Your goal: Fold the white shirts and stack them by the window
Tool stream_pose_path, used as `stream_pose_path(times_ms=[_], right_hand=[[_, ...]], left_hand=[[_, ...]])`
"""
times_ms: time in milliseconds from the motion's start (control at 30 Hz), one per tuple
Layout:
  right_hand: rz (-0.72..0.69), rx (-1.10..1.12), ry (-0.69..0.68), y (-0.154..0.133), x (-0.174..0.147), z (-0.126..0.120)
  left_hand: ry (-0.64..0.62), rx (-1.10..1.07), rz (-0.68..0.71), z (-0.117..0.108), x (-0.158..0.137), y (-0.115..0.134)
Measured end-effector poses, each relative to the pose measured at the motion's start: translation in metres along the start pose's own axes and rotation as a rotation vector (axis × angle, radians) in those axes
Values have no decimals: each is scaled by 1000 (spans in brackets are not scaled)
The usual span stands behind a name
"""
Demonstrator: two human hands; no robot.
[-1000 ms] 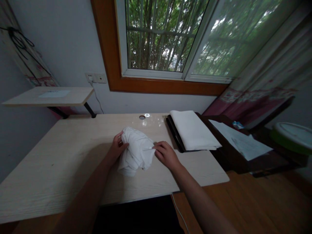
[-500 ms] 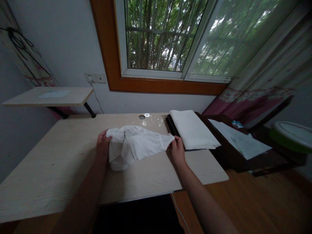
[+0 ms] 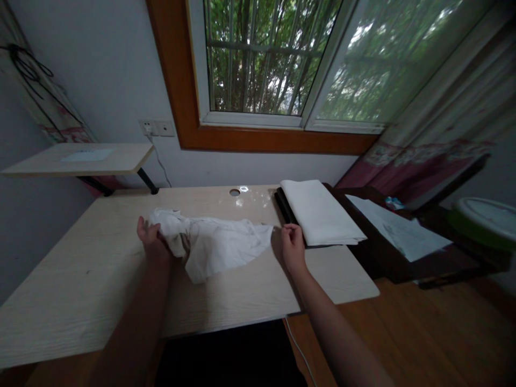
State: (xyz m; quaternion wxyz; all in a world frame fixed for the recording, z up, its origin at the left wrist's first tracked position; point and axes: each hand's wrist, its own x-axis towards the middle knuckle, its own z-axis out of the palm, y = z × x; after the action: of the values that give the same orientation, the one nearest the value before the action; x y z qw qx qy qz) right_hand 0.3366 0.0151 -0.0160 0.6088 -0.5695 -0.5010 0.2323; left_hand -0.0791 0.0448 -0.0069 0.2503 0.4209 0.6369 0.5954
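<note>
A crumpled white cloth stretches across the middle of the desk, bunched at its left end and narrowing to the right. My left hand grips the bunched end, its thumb against the fabric and some fingers hidden behind it. The right tip of the cloth lies a short way from my right hand. That hand's fingers are curled together, and nothing shows in them. Just beyond it lies a folded white sheet on top of a black flat item.
The pale wooden desk carries a raised shelf at the back left. To the right, a dark side table holds a paper sheet. A green tub with a white lid stands farther right, and a window is behind.
My left hand has moved left, drawing the cloth with it. The cloth's right tip has come out of my right hand, which has stayed nearly in place.
</note>
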Motion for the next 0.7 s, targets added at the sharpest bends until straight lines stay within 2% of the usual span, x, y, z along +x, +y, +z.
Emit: stream_pose_path(times_ms=[67, 133, 267, 367, 433, 567, 700], right_hand=[[-72, -97, 3, -5, -6, -1], [-188, -218, -96, -14, -14, -1], [-561, -371, -579, -34, -31, 8], [-776, -427, -803, -43, -38, 19], [-821, -480, -842, -42, -39, 24], [-788, -587, -805, -33, -38, 27], [-671, -556, -701, -27, -33, 24]], left_hand=[[69, -127, -46, 10, -4, 8], [62, -214, -25, 18, -8, 14], [-12, -159, 13, 25, -13, 15], [-43, -106, 62, 25, -16, 11], [-44, -92, 80, 24, -17, 11], [2, -137, 75, 22, -15, 13], [180, -272, 46, 18, -9, 12]])
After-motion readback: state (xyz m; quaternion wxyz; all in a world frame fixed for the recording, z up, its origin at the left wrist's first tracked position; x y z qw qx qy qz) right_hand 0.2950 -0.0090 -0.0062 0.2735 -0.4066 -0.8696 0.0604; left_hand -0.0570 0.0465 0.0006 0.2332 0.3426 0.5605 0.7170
